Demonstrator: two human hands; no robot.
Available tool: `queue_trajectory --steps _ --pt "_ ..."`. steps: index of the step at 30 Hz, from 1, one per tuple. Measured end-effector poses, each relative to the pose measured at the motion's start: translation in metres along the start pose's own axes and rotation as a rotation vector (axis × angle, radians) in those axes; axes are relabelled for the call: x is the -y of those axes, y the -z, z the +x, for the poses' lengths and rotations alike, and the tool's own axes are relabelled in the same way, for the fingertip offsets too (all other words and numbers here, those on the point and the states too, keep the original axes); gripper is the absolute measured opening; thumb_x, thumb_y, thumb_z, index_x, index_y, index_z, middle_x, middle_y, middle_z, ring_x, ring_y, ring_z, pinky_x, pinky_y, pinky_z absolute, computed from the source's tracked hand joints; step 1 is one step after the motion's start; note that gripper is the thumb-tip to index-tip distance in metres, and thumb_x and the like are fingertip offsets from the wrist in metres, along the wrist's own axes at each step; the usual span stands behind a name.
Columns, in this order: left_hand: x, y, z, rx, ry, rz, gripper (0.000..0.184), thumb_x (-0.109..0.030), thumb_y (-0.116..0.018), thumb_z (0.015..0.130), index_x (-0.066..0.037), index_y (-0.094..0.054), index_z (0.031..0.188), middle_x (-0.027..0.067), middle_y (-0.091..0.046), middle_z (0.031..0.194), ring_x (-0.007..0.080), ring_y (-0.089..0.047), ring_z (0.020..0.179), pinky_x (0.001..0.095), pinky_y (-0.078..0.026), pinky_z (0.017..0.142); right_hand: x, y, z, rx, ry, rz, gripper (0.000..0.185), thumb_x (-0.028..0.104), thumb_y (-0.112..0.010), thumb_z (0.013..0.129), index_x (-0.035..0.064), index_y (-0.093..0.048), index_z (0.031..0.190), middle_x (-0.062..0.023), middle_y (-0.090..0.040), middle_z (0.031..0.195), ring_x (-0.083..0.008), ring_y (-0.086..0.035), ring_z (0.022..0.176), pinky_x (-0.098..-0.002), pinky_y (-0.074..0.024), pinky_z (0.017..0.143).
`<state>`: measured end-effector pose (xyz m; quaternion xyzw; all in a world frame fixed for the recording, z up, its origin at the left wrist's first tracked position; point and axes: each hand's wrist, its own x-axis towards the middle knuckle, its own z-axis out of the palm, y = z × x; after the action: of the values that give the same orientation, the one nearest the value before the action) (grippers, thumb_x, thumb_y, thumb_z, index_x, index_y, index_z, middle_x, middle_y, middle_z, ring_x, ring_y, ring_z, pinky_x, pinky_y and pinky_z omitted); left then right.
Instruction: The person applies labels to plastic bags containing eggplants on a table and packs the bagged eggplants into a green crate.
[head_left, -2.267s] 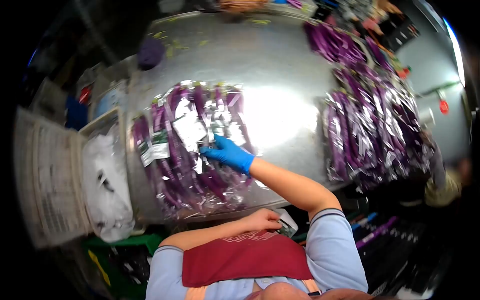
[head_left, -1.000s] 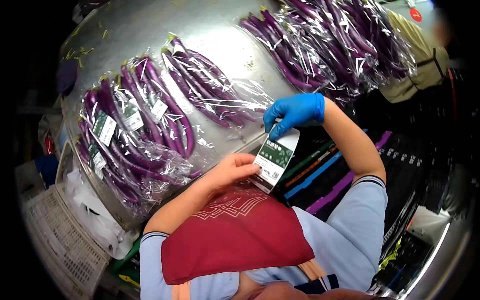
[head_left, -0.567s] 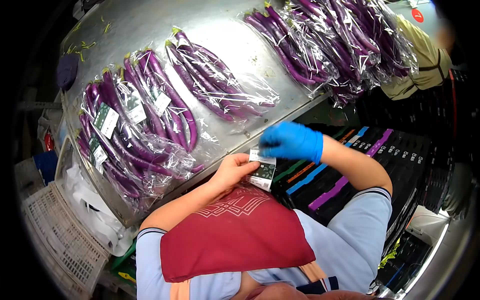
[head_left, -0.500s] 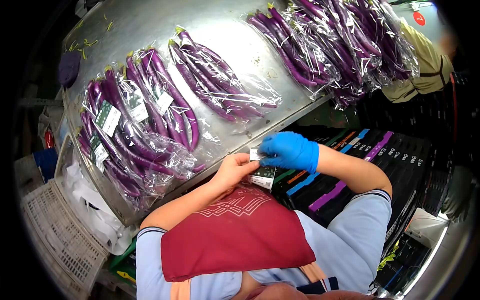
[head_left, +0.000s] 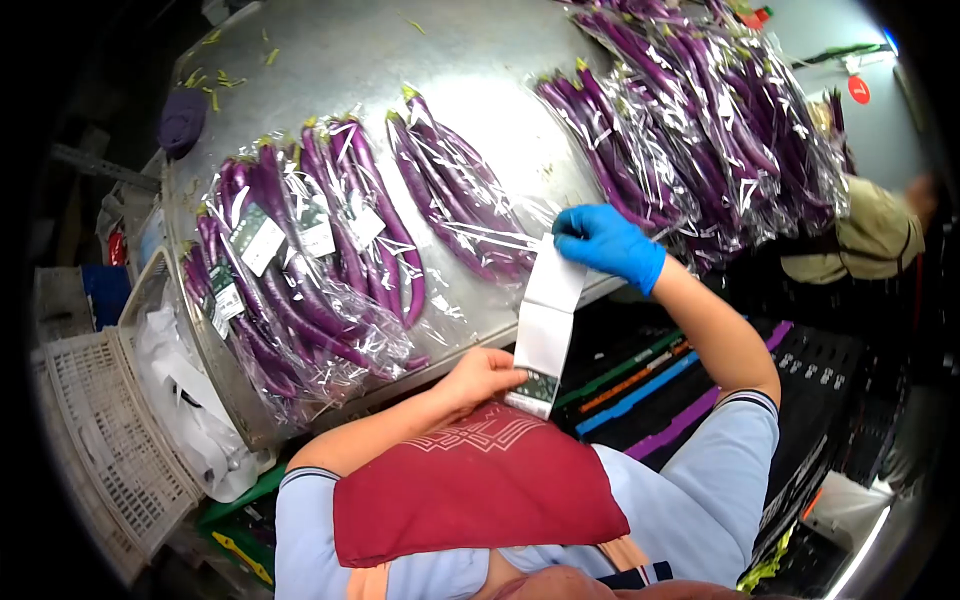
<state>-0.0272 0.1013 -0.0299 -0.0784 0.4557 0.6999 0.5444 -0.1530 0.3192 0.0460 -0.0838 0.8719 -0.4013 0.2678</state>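
Note:
A strip of labels (head_left: 546, 335) stretches between my hands, its upper part white and its lower end printed green and white. My left hand (head_left: 482, 378), bare, pinches the strip near that printed end, just above the red apron. In a blue glove, my right hand (head_left: 610, 245) is closed on the strip's upper end over the table edge. Close beyond it lies a bag of long purple eggplants (head_left: 455, 195) with no label visible. Several bagged eggplants (head_left: 300, 260) with green and white labels lie to the left.
A large pile of bagged eggplants (head_left: 700, 130) covers the right part of the metal table (head_left: 480, 45). Black crates (head_left: 660, 400) with coloured bands stand below its edge. At the left is a white plastic basket (head_left: 110, 440). A person in a beige sleeve (head_left: 870, 230) is at far right.
My right hand has moved up and away from my left, drawing the label strip out between them. My left hand keeps its hold low on the strip. The camera view has shifted slightly.

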Motion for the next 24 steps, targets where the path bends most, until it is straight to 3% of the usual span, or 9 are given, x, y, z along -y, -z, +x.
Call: queue_trajectory --steps 4,6,9,12,16,18,19,23,24 --pt "0.007 0.002 0.006 0.074 0.066 0.027 0.016 -0.005 -0.058 0.077 0.005 -0.060 0.089 0.0078 -0.062 0.080 0.0111 -0.057 0.068 0.0221 -0.046 0.061 0.021 0.037 0.078 -0.125 0.150 -0.189 0.018 0.014 -0.052 0.076 -0.0021 -0.057 0.082 -0.0109 -0.057 0.070 -0.0114 -0.051 0.063 -0.0262 -0.0430 0.061" --pt "0.002 0.002 0.005 0.067 0.059 0.044 0.016 -0.006 -0.059 0.077 0.004 -0.061 0.089 0.0060 -0.062 0.079 0.0090 -0.056 0.067 0.0211 -0.045 0.060 0.040 0.044 0.112 -0.388 0.365 -0.233 0.014 0.015 -0.053 0.074 0.0014 -0.057 0.076 -0.0146 -0.058 0.073 -0.0294 -0.055 0.065 -0.0331 -0.0441 0.061" --pt "-0.008 0.001 0.001 0.038 0.032 -0.009 0.018 -0.007 -0.059 0.077 0.004 -0.060 0.091 0.0056 -0.062 0.079 0.0088 -0.056 0.067 0.0212 -0.045 0.061 0.068 0.040 0.133 -0.871 0.930 -0.409 0.007 0.011 -0.057 0.072 0.0066 -0.054 0.077 -0.0097 -0.056 0.074 -0.0279 -0.053 0.066 -0.0341 -0.0431 0.059" --pt "-0.008 0.005 0.004 0.044 0.015 0.021 0.019 -0.007 -0.059 0.077 0.003 -0.060 0.093 0.0049 -0.061 0.080 0.0088 -0.056 0.068 0.0218 -0.046 0.062 0.050 0.003 0.137 -0.820 1.050 -0.818 0.008 0.009 -0.055 0.067 0.0077 -0.051 0.074 -0.0067 -0.051 0.067 -0.0218 -0.051 0.061 -0.0304 -0.0410 0.054" --pt "-0.006 0.009 0.010 0.054 0.021 0.081 0.020 -0.008 -0.059 0.078 0.003 -0.060 0.094 0.0041 -0.061 0.080 0.0085 -0.055 0.069 0.0220 -0.045 0.062 -0.017 -0.063 0.126 -0.401 0.934 -1.000 0.008 0.012 -0.050 0.069 0.0066 -0.052 0.074 -0.0078 -0.051 0.076 -0.0218 -0.052 0.072 -0.0325 -0.0416 0.060" --pt "0.002 0.011 0.016 0.060 0.030 0.025 0.020 -0.008 -0.059 0.078 0.003 -0.060 0.095 0.0041 -0.061 0.080 0.0082 -0.055 0.069 0.0221 -0.045 0.062 -0.023 -0.076 0.111 -0.404 0.761 -0.952 0.014 0.012 -0.051 0.068 0.0052 -0.053 0.080 -0.0111 -0.053 0.085 -0.0227 -0.052 0.080 -0.0342 -0.0423 0.065" --pt "0.000 0.011 0.016 0.066 0.026 -0.002 0.020 -0.008 -0.059 0.078 0.003 -0.060 0.095 0.0041 -0.061 0.079 0.0082 -0.055 0.069 0.0221 -0.045 0.063 -0.022 -0.071 0.102 -0.234 0.695 -0.822 0.027 0.016 -0.054 0.069 0.0025 -0.052 0.091 -0.0140 -0.054 0.092 -0.0260 -0.052 0.084 -0.0353 -0.0428 0.068" --pt "-0.006 0.007 0.014 0.070 0.003 -0.061 0.020 -0.005 -0.056 0.078 0.006 -0.058 0.095 0.0067 -0.060 0.080 0.0103 -0.057 0.071 0.0235 -0.047 0.063 -0.027 -0.049 0.104 -0.433 0.294 -0.421 0.059 0.035 -0.061 0.071 -0.0016 -0.041 0.112 -0.0193 -0.052 0.100 -0.0332 -0.049 0.094 -0.0382 -0.0415 0.078" --pt "-0.006 0.007 0.013 0.057 -0.008 -0.067 0.020 -0.004 -0.055 0.078 0.008 -0.057 0.095 0.0081 -0.060 0.081 0.0114 -0.057 0.072 0.0241 -0.047 0.064 -0.042 -0.052 0.119 -0.173 0.062 -0.087 0.079 0.042 -0.066 0.065 -0.0024 -0.033 0.121 -0.0240 -0.047 0.106 -0.0334 -0.046 0.101 -0.0377 -0.0391 0.084"
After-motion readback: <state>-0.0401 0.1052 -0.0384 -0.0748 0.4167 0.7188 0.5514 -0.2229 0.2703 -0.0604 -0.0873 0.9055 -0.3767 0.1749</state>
